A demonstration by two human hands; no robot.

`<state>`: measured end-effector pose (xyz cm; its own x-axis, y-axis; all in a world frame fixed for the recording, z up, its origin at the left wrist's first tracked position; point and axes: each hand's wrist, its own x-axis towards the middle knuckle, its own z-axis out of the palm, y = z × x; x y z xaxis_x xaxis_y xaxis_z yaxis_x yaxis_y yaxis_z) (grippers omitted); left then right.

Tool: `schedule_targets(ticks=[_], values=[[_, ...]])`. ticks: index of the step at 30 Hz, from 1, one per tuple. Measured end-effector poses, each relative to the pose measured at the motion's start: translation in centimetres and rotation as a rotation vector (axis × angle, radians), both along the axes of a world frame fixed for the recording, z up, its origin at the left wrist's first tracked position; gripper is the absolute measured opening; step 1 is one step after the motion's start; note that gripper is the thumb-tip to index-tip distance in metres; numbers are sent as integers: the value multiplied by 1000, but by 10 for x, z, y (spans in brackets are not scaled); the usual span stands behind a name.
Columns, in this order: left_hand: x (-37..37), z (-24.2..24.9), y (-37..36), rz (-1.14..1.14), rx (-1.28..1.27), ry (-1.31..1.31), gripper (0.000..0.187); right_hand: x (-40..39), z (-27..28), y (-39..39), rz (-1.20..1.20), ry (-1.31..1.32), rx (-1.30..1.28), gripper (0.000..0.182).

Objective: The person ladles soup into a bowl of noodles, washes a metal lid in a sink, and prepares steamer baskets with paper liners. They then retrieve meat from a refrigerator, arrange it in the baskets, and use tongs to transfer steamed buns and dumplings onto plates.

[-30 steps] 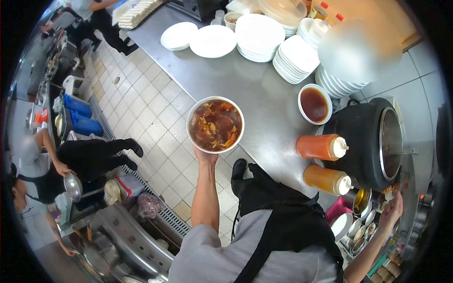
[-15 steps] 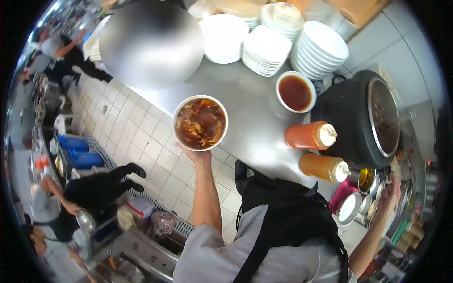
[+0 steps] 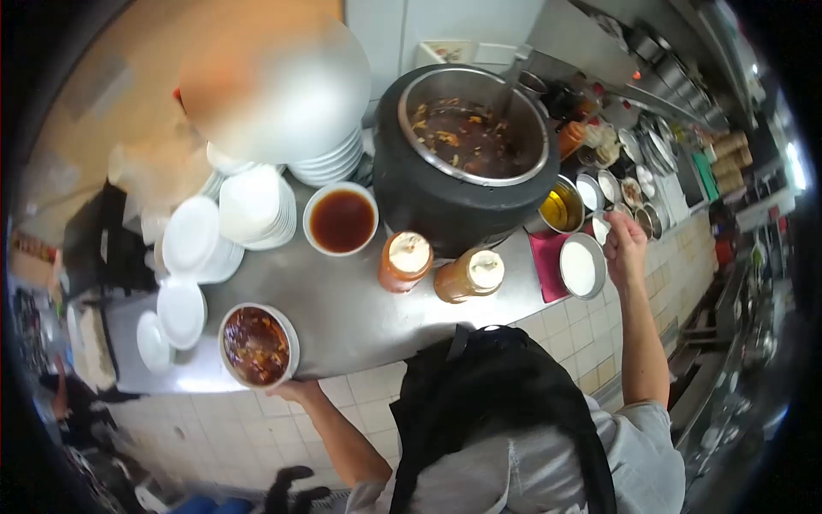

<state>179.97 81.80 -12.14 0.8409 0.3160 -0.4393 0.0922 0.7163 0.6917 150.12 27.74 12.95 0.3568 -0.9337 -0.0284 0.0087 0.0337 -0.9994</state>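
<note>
My left hand (image 3: pixel 294 391) holds a white bowl of dark soup (image 3: pixel 257 345) from beneath, at the steel counter's front edge; most of its fingers are hidden under the bowl. My right hand (image 3: pixel 627 244) is raised at the right, its fingers closed together beside the small pans; what they hold, if anything, is too small to make out. Between the hands stand a red sauce bottle (image 3: pixel 404 262) and an orange-brown one (image 3: pixel 469 276). Behind them is a large black pot (image 3: pixel 394 171) of dark soup with a ladle handle in it. A bowl of red-brown liquid (image 3: pixel 342 220) sits left of the pot.
Stacked white plates (image 3: pixel 257 206) and oval dishes (image 3: pixel 193 240) stand on the left of the counter (image 3: pixel 342 317). A pan of white powder (image 3: pixel 582 267), a pan of yellow liquid (image 3: pixel 562 206) and several ingredient bowls line the right. Another person's dark clothing shows at lower left.
The view has turned to the right, so the pot and pans now show more fully. The soup bowl in my left hand is now over the counter's edge. My right hand is seen more clearly.
</note>
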Motion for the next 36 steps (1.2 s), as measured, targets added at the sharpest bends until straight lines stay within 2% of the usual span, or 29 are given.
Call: schedule_targets(ticks=[3,4,5,7,9,11,13,14,16,17,18,20,21,23,25,27,28,32,33,36], values=[[-20,36,-21,118,-85,129,92,-18,-7,13,-86,11,43,16],[-24,26,-17,190,19,274,88,-23,-11,19,-119,33,66,15],[-37,3,-2,296,125,423,83,-31,-11,24,-178,58,65,16],[-86,-115,63,52,389,501,78,-64,-33,20,-247,89,67,19],[-122,-48,39,-537,372,804,76,-95,-56,14,-263,73,11,21],[-143,13,13,-1233,398,725,74,-110,-56,21,-370,65,16,21],[-149,26,7,-1728,164,677,71,-120,-48,24,-380,23,54,24],[-142,50,-15,-1800,178,665,71,-125,-50,21,-371,23,51,24],[-130,132,-61,-2009,263,554,68,-124,-45,17,-323,57,59,25],[-125,184,-89,-2030,285,555,68,-123,-40,15,-286,93,66,25],[-117,238,-125,-2143,604,491,68,-125,-44,12,-247,71,113,26],[-120,241,-139,-2156,771,223,65,-139,-56,5,-207,83,156,26],[-129,255,-153,-2209,787,182,65,-148,-61,0,-209,122,153,26],[-149,291,-189,-1964,723,-365,59,-168,-66,-8,-146,143,133,26],[-150,251,-200,-1686,603,-236,66,-194,-75,-23,-108,133,112,25],[-85,184,-204,-1635,368,132,66,-217,-76,-39,-164,64,120,26],[-97,193,-225,-1723,308,114,65,-230,-80,-47,-200,17,147,25],[-161,264,-309,-2201,-47,-404,66,-247,-89,-47,-332,-106,131,24],[-169,272,-326,-2296,-134,-460,66,-251,-94,-29,-412,-114,152,24],[-198,283,-379,-2469,-321,-571,69,-268,-110,4,-433,-54,91,25]])
